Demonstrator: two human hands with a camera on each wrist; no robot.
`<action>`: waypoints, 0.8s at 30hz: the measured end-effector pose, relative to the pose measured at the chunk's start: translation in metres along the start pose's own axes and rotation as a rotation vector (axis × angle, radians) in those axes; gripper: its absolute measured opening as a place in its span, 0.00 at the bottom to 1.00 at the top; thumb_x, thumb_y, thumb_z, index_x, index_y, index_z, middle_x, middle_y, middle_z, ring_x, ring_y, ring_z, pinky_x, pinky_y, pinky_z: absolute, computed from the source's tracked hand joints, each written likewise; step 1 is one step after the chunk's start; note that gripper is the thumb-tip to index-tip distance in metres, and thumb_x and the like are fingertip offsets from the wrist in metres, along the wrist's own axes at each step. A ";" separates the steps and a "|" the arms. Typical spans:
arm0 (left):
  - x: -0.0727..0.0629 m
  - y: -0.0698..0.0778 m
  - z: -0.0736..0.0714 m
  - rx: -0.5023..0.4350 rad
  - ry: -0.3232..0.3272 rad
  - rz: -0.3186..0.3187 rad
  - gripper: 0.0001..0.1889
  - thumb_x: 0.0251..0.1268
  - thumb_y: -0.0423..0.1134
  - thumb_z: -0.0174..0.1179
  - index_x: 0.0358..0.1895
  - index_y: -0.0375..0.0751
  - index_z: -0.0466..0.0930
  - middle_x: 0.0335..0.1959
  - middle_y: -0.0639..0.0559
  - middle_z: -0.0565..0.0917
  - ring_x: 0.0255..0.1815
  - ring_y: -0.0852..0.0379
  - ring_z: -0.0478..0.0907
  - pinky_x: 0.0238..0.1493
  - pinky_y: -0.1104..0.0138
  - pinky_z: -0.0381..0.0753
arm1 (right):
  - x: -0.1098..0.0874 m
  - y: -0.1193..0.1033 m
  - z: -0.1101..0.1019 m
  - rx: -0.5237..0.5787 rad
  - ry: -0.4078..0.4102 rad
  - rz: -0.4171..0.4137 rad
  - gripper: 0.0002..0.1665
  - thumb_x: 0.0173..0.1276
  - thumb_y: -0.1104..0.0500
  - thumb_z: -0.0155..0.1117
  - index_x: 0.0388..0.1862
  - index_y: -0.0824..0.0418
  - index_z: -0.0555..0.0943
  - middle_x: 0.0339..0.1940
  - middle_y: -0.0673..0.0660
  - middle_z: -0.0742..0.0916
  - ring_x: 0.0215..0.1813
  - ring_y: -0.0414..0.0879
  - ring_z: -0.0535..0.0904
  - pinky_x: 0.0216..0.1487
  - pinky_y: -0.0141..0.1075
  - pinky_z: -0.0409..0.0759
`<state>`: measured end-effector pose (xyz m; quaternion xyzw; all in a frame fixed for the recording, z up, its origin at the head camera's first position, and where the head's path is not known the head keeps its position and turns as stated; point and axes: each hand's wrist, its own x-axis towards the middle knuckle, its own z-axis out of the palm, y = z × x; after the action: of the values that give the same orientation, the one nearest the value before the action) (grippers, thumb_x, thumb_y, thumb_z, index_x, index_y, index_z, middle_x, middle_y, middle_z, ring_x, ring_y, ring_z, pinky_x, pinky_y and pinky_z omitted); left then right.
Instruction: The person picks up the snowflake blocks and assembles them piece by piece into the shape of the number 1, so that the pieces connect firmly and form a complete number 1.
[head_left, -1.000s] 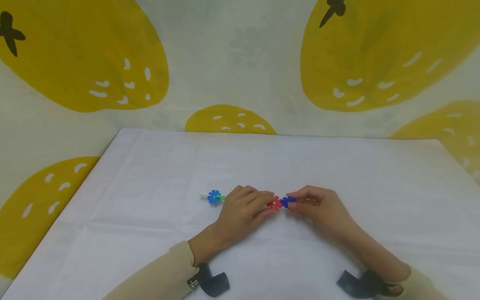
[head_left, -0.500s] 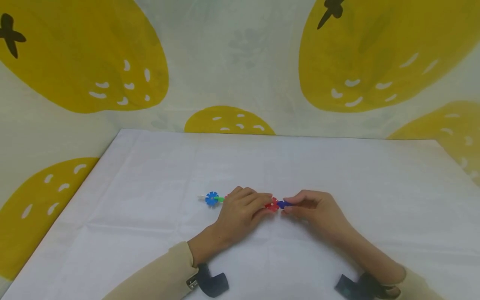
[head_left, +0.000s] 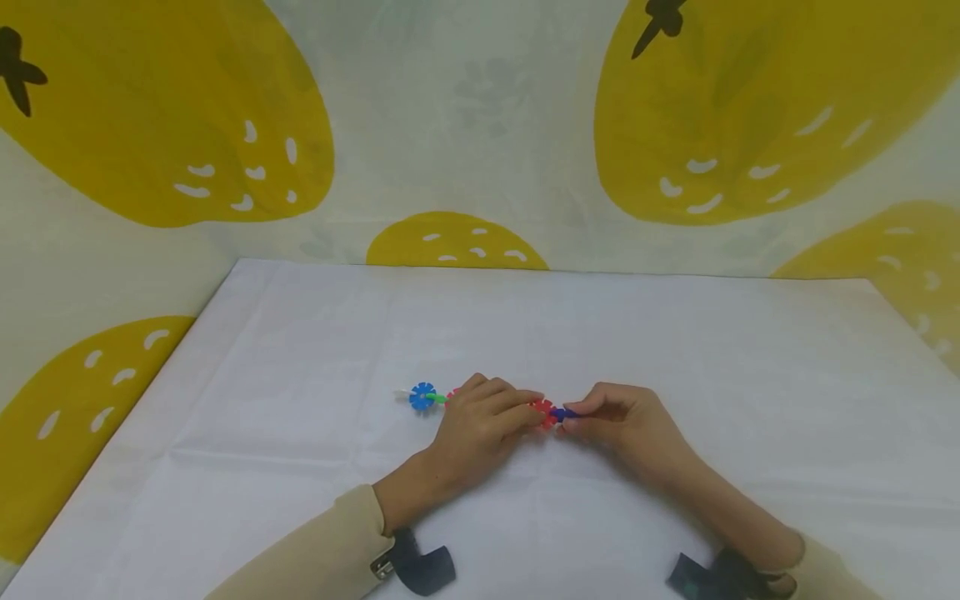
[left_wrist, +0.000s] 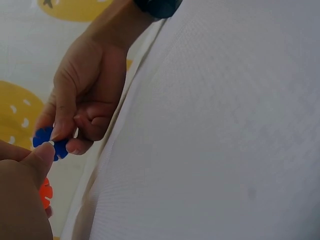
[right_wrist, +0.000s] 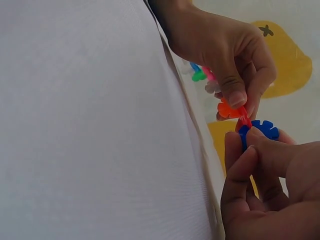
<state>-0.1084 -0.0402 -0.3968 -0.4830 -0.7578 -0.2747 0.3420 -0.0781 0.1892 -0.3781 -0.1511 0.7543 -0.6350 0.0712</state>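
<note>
A chain of interlocking plastic snowflake discs runs sideways under and beyond my left hand [head_left: 483,429]. At its left end show a white disc [head_left: 402,395], a blue disc [head_left: 422,397], a green disc [head_left: 436,398] and the edge of a pink one. My left thumb and fingers pinch a red disc [right_wrist: 244,118] at the right end, beside an orange disc [right_wrist: 228,108]. With thumb and fingertips, my right hand [head_left: 637,429] holds a dark blue disc [right_wrist: 266,130] right against the red one's edge. My left hand hides the chain's middle in the head view.
A white cloth-covered table [head_left: 315,350] lies beneath both hands, with creases across it. Behind and to the left hangs a pale curtain [head_left: 465,108] printed with large yellow fruit. A dark strap [head_left: 423,562] sits at each wrist.
My right hand has shifted slightly left and toward me, and the dark blue disc has turned from nearly face-on to edge-on against the red disc. My left hand stays almost in place.
</note>
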 end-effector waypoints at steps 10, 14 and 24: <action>0.001 -0.001 -0.001 -0.001 -0.008 -0.014 0.09 0.53 0.37 0.71 0.39 0.45 0.87 0.43 0.53 0.86 0.40 0.60 0.80 0.37 0.70 0.72 | 0.002 -0.001 -0.001 -0.056 0.030 0.002 0.09 0.56 0.65 0.72 0.37 0.65 0.84 0.36 0.58 0.88 0.38 0.49 0.85 0.39 0.33 0.81; 0.003 0.000 -0.003 0.012 -0.019 -0.031 0.13 0.54 0.38 0.71 0.45 0.45 0.86 0.47 0.53 0.85 0.42 0.60 0.80 0.39 0.70 0.73 | 0.003 -0.002 -0.002 -0.081 0.056 0.042 0.09 0.58 0.62 0.72 0.38 0.61 0.85 0.36 0.57 0.87 0.38 0.50 0.83 0.40 0.35 0.81; 0.010 0.006 -0.007 0.009 -0.090 -0.179 0.20 0.56 0.44 0.69 0.52 0.46 0.81 0.51 0.53 0.82 0.51 0.60 0.75 0.46 0.69 0.70 | 0.003 -0.002 -0.006 -0.090 0.126 0.086 0.10 0.59 0.61 0.72 0.40 0.60 0.85 0.36 0.58 0.87 0.35 0.52 0.82 0.37 0.37 0.81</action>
<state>-0.1042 -0.0376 -0.3838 -0.4235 -0.8138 -0.2787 0.2839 -0.0824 0.1936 -0.3750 -0.0813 0.7908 -0.6051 0.0440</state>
